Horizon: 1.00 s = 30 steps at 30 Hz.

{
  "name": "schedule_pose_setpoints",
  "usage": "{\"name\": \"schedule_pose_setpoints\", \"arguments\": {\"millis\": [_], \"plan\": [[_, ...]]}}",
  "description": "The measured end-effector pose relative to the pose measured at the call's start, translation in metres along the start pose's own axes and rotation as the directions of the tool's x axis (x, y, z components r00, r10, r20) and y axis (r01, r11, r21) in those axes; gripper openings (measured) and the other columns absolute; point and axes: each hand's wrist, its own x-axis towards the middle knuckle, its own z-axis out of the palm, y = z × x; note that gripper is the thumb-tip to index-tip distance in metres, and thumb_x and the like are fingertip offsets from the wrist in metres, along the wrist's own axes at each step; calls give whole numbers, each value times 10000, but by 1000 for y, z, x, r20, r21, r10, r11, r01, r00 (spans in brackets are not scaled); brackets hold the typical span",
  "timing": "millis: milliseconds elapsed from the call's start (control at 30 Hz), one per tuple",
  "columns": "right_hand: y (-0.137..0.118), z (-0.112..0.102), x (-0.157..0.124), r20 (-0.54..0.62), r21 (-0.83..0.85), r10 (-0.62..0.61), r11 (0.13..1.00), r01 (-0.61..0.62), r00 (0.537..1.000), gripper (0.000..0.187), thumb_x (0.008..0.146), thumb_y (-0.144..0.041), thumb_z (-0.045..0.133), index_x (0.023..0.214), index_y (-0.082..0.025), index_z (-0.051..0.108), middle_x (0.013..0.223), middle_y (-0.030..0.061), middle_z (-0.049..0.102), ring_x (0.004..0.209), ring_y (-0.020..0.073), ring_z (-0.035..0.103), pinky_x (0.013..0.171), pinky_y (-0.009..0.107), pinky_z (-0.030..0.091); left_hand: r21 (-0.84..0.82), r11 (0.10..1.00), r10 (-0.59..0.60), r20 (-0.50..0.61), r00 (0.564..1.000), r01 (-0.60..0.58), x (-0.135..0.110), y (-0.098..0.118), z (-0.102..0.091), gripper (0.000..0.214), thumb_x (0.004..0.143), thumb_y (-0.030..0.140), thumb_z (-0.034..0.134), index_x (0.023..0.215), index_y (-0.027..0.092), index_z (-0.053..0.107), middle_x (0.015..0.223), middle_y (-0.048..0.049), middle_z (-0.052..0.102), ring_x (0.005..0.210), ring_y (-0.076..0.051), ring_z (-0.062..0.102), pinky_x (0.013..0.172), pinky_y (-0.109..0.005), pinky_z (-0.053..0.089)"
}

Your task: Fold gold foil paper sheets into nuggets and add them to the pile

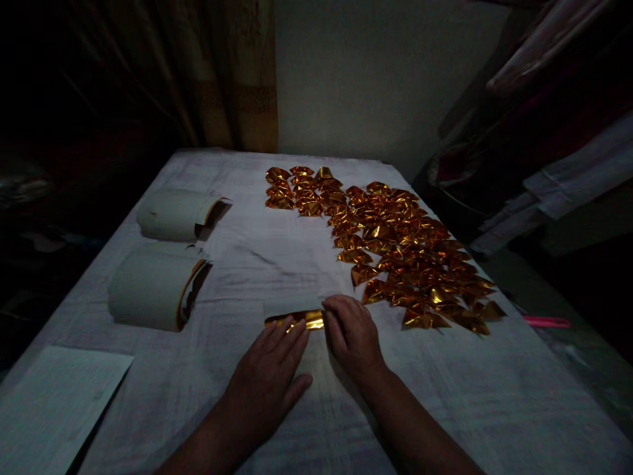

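Note:
A sheet of gold foil paper [315, 320] lies at the near middle of the table, its near part turned over to show gold and its far part pale. My left hand [270, 373] rests flat with fingers stretched out across the gold strip. At the sheet's right end my right hand [353, 336] is closed, thumb and curled fingers pinching the edge; the exact grip is partly hidden. To the right and beyond spread many folded gold foil pieces [380, 232], pointed at their ends and set close together.
Two curved stacks of pale-backed sheets [148, 287] stand on the left. A flat pale board or sheet [59, 402] lies at the near left corner. The table has a whitish cloth [277, 254]. Hanging cloths [568, 165] are at right, and a pink strip [546, 322] lies beyond the table edge.

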Motion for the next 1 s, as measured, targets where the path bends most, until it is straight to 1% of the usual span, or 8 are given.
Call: {"name": "schedule_pose_setpoints", "arguments": {"millis": [100,167,300,500,633,733,833,1000], "plan": [[-6,-6,-10,67,-55,-162,985,166,985,265,988,-195,477,1192,-207,647,1201,78,706,1151,231,594,989,403,414,24,1000,7,2,1000,-7,-1,0,1,532,1026,421,417,1480,143,434,1510,-86,511,1405,-252,447,1139,-428,402],[-12,-8,-15,151,-92,-190,974,205,970,322,990,-195,473,1276,-196,623,1304,80,672,1286,255,524,1064,446,366,14,1000,2,10,1000,-3,-1,0,2,546,1025,422,416,1495,145,414,1515,-86,505,1409,-245,443,1138,-423,404],[-18,-9,-19,301,-167,-117,971,174,946,392,1003,-266,472,1375,-199,575,1430,76,587,1382,285,449,1134,512,294,-7,1000,-8,9,1000,8,-1,1,1,564,1026,431,406,1514,150,380,1518,-83,502,1414,-234,438,1148,-419,398],[-18,-11,-18,397,-204,-72,965,164,915,445,1016,-329,476,1439,-196,520,1489,77,521,1414,299,415,1158,528,269,-13,999,-35,-22,999,35,-5,-3,0,541,1023,401,420,1488,125,412,1497,-105,523,1405,-241,451,1135,-416,423],[-21,-10,-20,403,-222,-50,963,151,914,455,1014,-343,491,1444,-196,516,1498,86,509,1437,297,383,1182,529,239,-2,1000,-32,-42,999,32,-8,-7,0,531,1029,412,412,1485,140,417,1466,-101,557,1381,-240,482,1106,-417,458],[-26,-9,-21,399,-200,-74,966,165,914,484,1012,-346,494,1471,-192,479,1523,88,477,1465,288,336,1206,544,194,-4,999,-36,-42,999,35,-8,-8,1,553,1029,421,414,1505,142,388,1466,-103,556,1370,-241,494,1105,-419,461],[-31,-9,-22,446,-146,-103,972,186,889,528,1015,-351,485,1515,-202,406,1556,74,429,1475,269,321,1223,556,162,-2,1000,-31,-46,998,31,-6,-7,2,548,1029,426,415,1489,128,406,1459,-108,563,1356,-240,508,1107,-417,459],[-33,-10,-24,497,-145,-49,980,138,866,562,1017,-379,475,1537,-197,363,1584,78,371,1485,261,304,1233,567,131,-7,1000,-31,-26,999,31,-7,-9,1,568,1033,449,390,1504,132,375,1488,-106,532,1378,-244,483,1098,-424,468]]}}
